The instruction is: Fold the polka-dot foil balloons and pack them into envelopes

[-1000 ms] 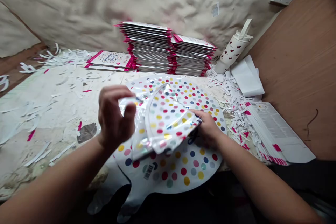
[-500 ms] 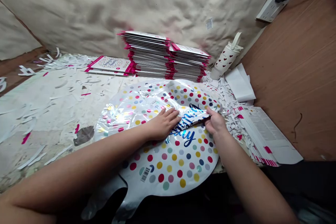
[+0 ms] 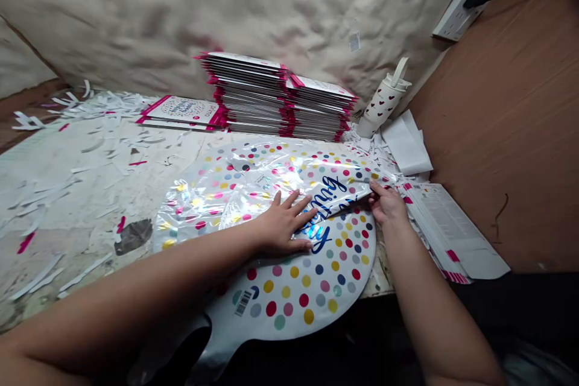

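Note:
Flat foil balloons [image 3: 312, 295], white with coloured dots and blue lettering, lie overlapped on the table before me, their tails hanging over the front edge. My left hand [image 3: 284, 222] presses on the top one with its fingers spread. At the right side my right hand [image 3: 386, 202] pinches the edge of a balloon, which is pulled out into a fold. A barcode is printed near the lower part of the front balloon.
Tall stacks of pink-edged printed packets [image 3: 253, 96] stand at the back, with a few packets [image 3: 181, 111] lying to their left. A heart-patterned tumbler [image 3: 382, 102], white sheets [image 3: 407, 142] and flat cards [image 3: 452, 229] are at right. Paper scraps [image 3: 90, 108] litter the table.
My right hand has moved slightly right with the pinched balloon edge, stretching the fold. The fingers of my left hand have spread wider on the foil.

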Motion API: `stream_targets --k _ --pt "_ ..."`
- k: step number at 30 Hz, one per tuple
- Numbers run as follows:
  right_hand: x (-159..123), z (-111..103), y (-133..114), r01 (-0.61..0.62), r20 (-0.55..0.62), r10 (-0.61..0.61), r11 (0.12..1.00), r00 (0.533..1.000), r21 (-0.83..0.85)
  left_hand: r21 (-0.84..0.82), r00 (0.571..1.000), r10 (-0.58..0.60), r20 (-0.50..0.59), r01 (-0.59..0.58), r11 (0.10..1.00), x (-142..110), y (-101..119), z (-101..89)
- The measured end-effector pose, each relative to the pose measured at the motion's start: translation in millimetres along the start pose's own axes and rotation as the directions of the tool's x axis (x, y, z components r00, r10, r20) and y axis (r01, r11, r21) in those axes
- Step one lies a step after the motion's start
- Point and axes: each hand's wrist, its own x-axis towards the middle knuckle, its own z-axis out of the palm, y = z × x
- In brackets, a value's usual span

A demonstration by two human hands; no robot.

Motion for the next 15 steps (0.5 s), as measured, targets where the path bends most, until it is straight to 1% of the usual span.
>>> stream_targets --k 3,4,7,10,12,15 --pt "3 -1 -1 0.021 -0.039 -0.019 0.999 0.999 0.031 -0.007 0.998 0.070 -0.011 -0.070 0.998 2 2 -0.9" --pt "3 -1 -2 0.001 -0.030 0.000 0.999 1.000 0.042 -0.014 0.997 0.077 -0.006 -0.077 0.997 2 3 -1.1" --pt "1 1 -5 -0.110 0.029 0.109 0.993 0.994 0.045 -0.038 1.000 0.024 0.006 -0.024 0.999 6 7 0.2" --pt "1 5 -7 -0.188 0.052 0.187 0.982 0.981 0.031 -0.015 0.999 0.025 -0.022 -0.025 1.000 9 10 5.3" --pt "4 10 -7 -0.201 0.038 0.199 0.979 0.979 0.031 0.018 0.997 0.049 -0.053 -0.049 0.999 10 10 9.2" --pt "12 18 -7 -0.167 -0.014 0.168 0.985 0.986 0.047 0.038 0.996 0.059 -0.071 -0.057 0.998 9 11 12.5"
